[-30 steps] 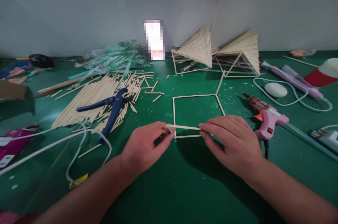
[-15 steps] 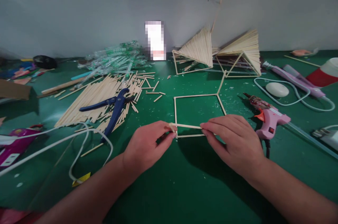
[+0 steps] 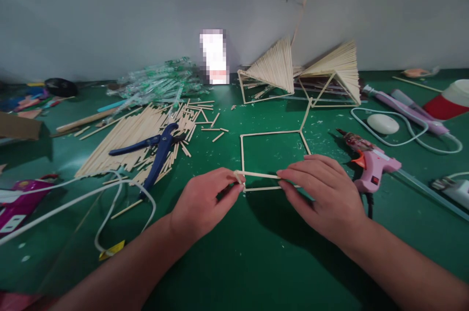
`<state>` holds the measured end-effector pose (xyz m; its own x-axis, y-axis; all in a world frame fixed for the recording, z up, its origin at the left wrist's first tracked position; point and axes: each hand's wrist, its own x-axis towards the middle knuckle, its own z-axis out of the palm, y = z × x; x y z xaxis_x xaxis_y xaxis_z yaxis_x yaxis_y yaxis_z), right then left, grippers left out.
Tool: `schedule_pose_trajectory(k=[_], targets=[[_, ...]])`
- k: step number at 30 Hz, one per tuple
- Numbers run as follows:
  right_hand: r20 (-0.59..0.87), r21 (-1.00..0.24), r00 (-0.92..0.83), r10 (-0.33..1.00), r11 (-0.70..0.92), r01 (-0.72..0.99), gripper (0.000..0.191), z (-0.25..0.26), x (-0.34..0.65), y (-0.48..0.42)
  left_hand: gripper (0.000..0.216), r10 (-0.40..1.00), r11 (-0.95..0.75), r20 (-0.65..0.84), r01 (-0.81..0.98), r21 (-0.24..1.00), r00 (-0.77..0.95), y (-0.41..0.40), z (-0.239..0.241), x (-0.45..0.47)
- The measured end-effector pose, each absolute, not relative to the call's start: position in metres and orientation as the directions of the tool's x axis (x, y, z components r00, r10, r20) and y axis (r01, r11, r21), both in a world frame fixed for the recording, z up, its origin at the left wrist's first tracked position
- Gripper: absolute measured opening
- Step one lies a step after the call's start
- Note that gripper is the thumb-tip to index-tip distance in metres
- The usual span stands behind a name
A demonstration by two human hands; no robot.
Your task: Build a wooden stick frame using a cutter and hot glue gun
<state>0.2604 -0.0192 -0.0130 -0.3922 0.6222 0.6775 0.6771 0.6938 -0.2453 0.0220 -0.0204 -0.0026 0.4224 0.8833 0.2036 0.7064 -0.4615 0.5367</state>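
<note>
A four-sided frame of thin wooden sticks (image 3: pixel 271 133) lies on the green table, with short sticks rising from its far right corner. At its near left corner my left hand (image 3: pixel 205 198) pinches the end of a short upright stick. Another wooden stick (image 3: pixel 258 174) runs from that joint toward the right, above the frame's near side. Its other end is between the thumb and fingers of my right hand (image 3: pixel 322 194). The frame's near right corner is hidden behind my right hand.
Left lie loose sticks (image 3: pixel 120 140), blue cutters (image 3: pixel 161 155) and a white cable (image 3: pixel 128 181). A pink glue gun (image 3: pixel 373 159) rests at right, near a white oval object (image 3: pixel 383 124). Two stick structures (image 3: pixel 274 69) and a bright phone (image 3: pixel 214 57) stand by the wall.
Both hands keep almost the same pose and hold on the stick. The fingers of my right hand have shifted very slightly; the whole view has drifted a little.
</note>
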Motion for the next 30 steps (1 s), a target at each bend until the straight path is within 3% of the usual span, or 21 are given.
schedule_pose_trajectory(k=[30], targets=[[0.667, -0.269, -0.383, 0.639, 0.686, 0.676, 0.014, -0.0129, 0.2610, -0.0193, 0.016, 0.874, -0.469, 0.192, 0.673, 0.572, 0.447, -0.0198, -0.0010, 0.0217]])
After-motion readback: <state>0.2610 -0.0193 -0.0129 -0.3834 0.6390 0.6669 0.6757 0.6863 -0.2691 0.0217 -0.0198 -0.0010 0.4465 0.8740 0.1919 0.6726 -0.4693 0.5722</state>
